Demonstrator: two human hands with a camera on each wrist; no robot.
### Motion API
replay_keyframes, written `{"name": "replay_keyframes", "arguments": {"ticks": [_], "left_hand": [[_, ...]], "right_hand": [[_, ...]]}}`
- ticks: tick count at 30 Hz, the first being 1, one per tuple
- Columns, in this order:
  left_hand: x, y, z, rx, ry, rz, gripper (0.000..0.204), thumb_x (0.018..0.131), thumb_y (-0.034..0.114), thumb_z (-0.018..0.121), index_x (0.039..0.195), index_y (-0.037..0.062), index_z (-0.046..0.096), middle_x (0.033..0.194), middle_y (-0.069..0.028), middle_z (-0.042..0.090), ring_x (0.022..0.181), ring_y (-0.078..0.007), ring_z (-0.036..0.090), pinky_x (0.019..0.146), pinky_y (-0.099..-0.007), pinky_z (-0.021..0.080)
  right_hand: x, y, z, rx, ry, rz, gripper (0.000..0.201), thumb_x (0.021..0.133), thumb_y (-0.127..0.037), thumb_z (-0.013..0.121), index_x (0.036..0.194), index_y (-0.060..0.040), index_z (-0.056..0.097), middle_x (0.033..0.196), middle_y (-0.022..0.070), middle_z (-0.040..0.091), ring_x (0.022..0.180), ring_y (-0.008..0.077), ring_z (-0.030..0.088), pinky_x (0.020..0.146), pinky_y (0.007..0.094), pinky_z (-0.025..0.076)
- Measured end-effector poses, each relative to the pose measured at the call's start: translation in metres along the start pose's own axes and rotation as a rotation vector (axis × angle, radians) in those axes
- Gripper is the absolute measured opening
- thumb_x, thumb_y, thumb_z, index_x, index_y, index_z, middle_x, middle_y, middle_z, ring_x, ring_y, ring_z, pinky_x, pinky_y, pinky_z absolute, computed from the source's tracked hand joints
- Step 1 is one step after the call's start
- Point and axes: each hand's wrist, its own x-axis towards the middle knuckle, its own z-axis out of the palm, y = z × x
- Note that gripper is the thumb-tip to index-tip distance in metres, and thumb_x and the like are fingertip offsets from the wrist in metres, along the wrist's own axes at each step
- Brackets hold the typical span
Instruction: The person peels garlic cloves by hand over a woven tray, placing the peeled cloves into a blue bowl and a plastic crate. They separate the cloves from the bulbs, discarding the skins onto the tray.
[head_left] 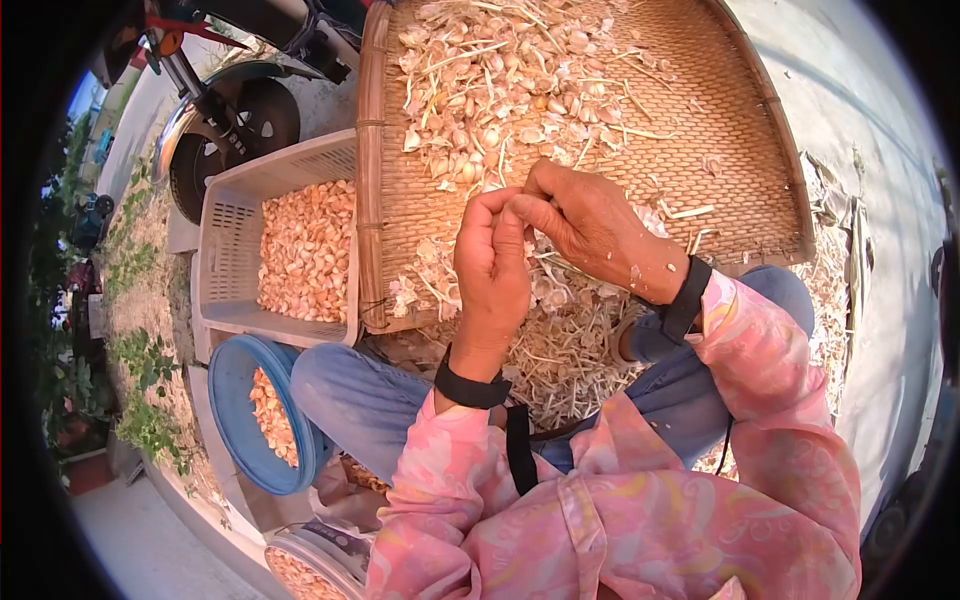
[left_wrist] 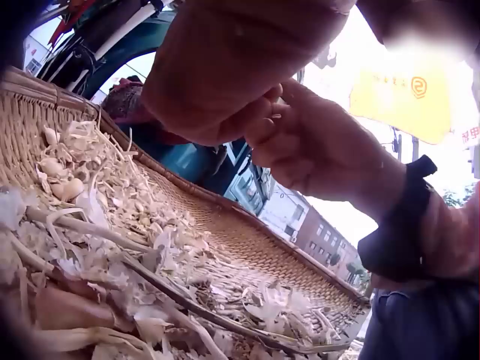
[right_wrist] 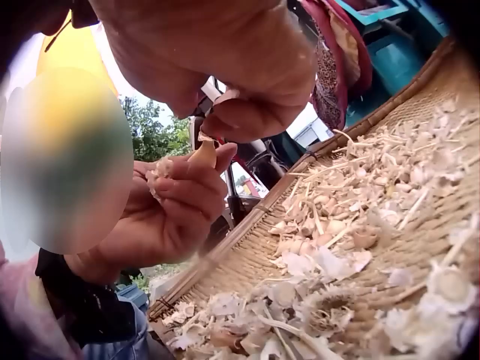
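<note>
Pinching smooth, tapered clove [right_wrist: 202,155] w/ curled L fingers [right_wrist: 187,193] & R fingers [right_wrist: 251,118] (bent, at tip).

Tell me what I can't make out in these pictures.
- Garlic clove in the left hand: hidden in the head view by the hands' own fingers.
- Whether the right hand pinches anything: its curled fingers hide this in the right wrist view.
- Whole shape of the bottom tub: cut off by the head view's lower edge.
- Small lettering on the yellow banner: too small in the left wrist view.
</note>
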Motion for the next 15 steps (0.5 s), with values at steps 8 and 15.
{"name": "replay_keyframes", "arguments": {"ticks": [8, 15], "left_hand": [[-0.013, -0.003, -0.006, -0.297, 0.032, -0.182, 0.021, 0.096, 0.018, 0.045, 0.104, 0.0, 0.052, 0.077, -0.0022, 0.054, 0.068, -0.0077, 0.047, 0.061, -0.0212, 0.041], [-0.008, -0.005, -0.026, 0.293, 0.049, 0.068, 0.022, 0.095, 0.014, 0.045, 0.109, -0.0017, 0.05, 0.091, -0.009, 0.06, 0.086, -0.0137, 0.058, 0.078, -0.0264, 0.047]], "right_hand": [[0.002, 0.014, 0.012, 0.646, 0.002, 0.233, 0.041, 0.096, -0.035, 0.044, 0.07, -0.0032, 0.045, 0.057, 0.0, 0.038, 0.055, 0.0091, 0.04, 0.047, 0.0289, 0.032], [-0.001, 0.05, 0.001, -0.329, 0.009, 0.236, 0.041, 0.091, -0.041, 0.049, 0.086, -0.0019, 0.06, 0.056, 0.0152, 0.055, 0.055, 0.0286, 0.057, 0.055, 0.0369, 0.044]]}}
